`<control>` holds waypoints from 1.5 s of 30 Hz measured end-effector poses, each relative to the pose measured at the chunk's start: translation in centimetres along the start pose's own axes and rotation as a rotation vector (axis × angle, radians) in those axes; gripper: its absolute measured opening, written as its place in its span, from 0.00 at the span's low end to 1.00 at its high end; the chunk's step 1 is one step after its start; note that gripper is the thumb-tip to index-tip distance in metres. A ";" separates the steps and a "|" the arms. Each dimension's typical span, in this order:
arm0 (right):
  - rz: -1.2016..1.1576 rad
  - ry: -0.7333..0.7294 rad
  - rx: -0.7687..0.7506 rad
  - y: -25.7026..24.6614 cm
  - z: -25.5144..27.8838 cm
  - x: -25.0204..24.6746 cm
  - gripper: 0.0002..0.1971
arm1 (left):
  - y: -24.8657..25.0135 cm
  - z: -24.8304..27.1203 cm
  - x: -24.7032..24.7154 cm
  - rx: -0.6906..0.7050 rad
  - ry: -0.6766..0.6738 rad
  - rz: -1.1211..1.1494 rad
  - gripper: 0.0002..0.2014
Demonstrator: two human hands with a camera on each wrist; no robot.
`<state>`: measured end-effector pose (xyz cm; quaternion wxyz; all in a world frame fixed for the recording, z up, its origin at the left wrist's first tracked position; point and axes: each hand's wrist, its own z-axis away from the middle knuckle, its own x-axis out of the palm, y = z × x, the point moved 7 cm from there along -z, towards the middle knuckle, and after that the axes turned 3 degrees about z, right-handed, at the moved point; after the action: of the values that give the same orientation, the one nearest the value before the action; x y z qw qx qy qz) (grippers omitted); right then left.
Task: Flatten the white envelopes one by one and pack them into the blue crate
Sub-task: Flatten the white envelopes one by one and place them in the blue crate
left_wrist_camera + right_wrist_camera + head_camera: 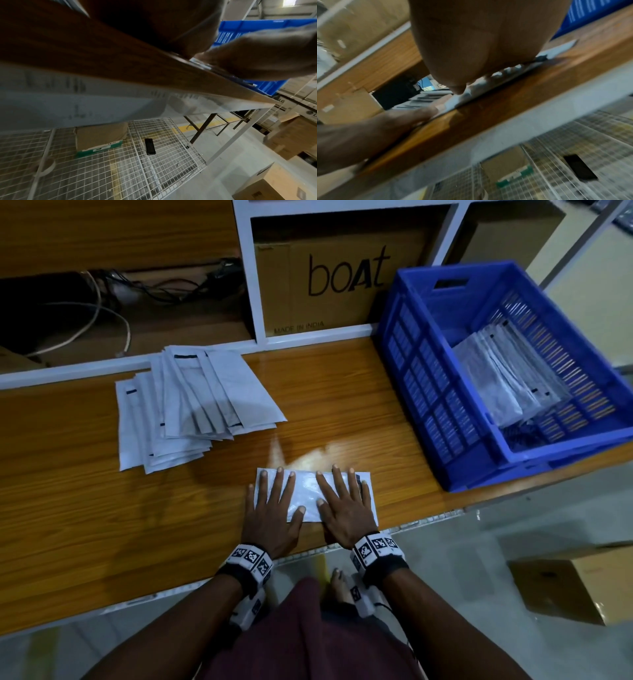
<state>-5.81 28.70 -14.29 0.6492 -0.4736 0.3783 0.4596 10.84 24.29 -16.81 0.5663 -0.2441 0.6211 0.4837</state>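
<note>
White paper under our palms is the one envelope (310,496) in play, lying flat on the bench (102,508) at 6 o'clock, close to its near edge. Our left hand (272,508) and right hand (344,505) lie side by side on it, fingers straight and fanned, palms down, wrists hanging past the edge.

We see three risks. Because the envelope sits so near the edge, a stroke pulled toward us could drag it off onto the floor. The bench top looks glossy, so uneven pressure could make the paper skate or swing instead of smoothing. Pressing over a trapped fold would likely set a crease in, not take it out.

At 10 o'clock the loose pile of envelopes (191,402) is fanned and overlapping; a careless reach could scatter it. The blue crate (428,364) stands at 2 o'clock, overhanging the bench end, with several envelopes leaning inside; a hard drop against its far side might tip it.
</note>
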 end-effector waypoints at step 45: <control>0.254 0.154 -0.171 -4.0 -0.3 -4.4 0.29 | 3.3 -1.6 -8.0 0.200 0.029 -0.039 0.17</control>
<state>-3.29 26.87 -9.22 0.5122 -0.5092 0.4432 0.5310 9.22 22.29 -8.37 0.5880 -0.2052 0.6696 0.4046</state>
